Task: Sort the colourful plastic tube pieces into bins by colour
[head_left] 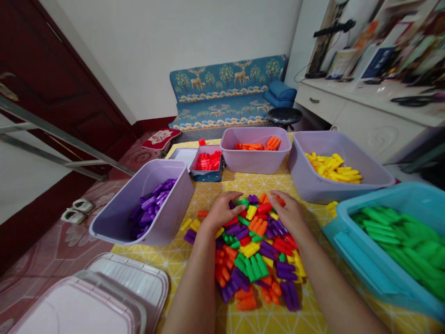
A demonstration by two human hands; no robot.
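A loose pile of small plastic pieces (250, 250) lies on the yellow patterned tablecloth (205, 185). The pieces are purple, orange, red, yellow and green, and many look like short rods joined side by side. At the pile's far left edge rests my left hand (222, 212), thumb apart from its fingers, which curve over some pieces. My right hand (289, 214) lies at the far right edge with its fingers stretched forward over the pieces. Neither hand visibly grips a piece, though the undersides of the fingers are hidden.
Around the pile stand a tub of purple pieces (186, 195), a small box of red ones (206, 176), a tub of orange ones (255, 160), a tub of yellow ones (309, 185) and a blue tub of green ones (361, 260). Stacked lids (79, 306) sit front left.
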